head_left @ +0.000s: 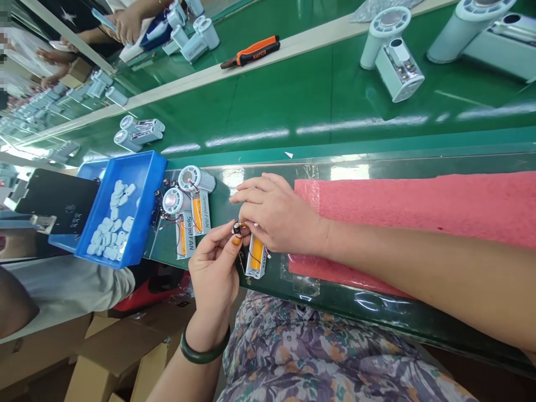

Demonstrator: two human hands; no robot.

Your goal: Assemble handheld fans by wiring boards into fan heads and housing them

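Note:
My left hand (218, 259) pinches a small dark circuit board (237, 228) between thumb and forefinger. From the right, my right hand (281, 215) reaches in with its thumb and forefinger closed at the same board; whatever is between those fingertips is hidden, and its other fingers stretch out to the left. Under my hands lies an open handheld fan body (256, 257) with an orange battery and thin wires, its upper part covered by my right hand. Just left of my hands, two more opened fans (200, 209) show orange batteries and loose wires.
A blue bin (144, 206) of small white plastic parts stands at the left, beside loose circuit boards (157, 207). A pink mat (402, 209) covers the bench to the right. Orange-handled pliers (255, 51) rest on the rail beyond the green belt (285, 106), which carries several fans.

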